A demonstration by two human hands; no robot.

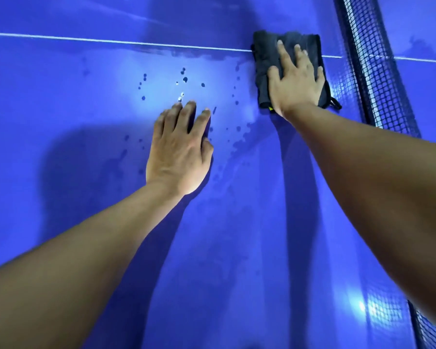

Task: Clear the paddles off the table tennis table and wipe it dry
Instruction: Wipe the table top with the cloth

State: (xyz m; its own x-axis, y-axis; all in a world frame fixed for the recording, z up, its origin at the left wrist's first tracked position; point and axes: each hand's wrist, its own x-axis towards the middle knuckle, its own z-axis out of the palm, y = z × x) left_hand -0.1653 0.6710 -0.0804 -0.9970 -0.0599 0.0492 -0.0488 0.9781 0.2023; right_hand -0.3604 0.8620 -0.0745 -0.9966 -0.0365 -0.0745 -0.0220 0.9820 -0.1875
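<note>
Droplets (185, 79) are scattered over the middle of the blue counter (61, 109), plus a smeary wet patch (239, 144) trailing toward the near side. No paddles anywhere in view, so my guess is that part's done and this is the wiping stage.

Right hand (296, 84) lies flat, fingers spread, on top of a folded dark cloth (263, 56). It's pressing the cloth down, not pinching it. The cloth sits right across the white line (86, 39), just beside the net (368, 71). Left hand (179, 152) is open too, palm down on the bare surface with its fingertips among the drops, holding nothing.

What could go sideways:
- The left palm is planted on a wet, glossy surface, so leaning on it could make it slip. It'll also smear water and leave prints to go back over.
- With only a flat palm on the cloth, a quick sweep could bunch it up or let it slide out.
- The little loop (335, 104) at the cloth's corner is near the net mesh and could snag.
- A small soaked cloth may just push water around.
</note>
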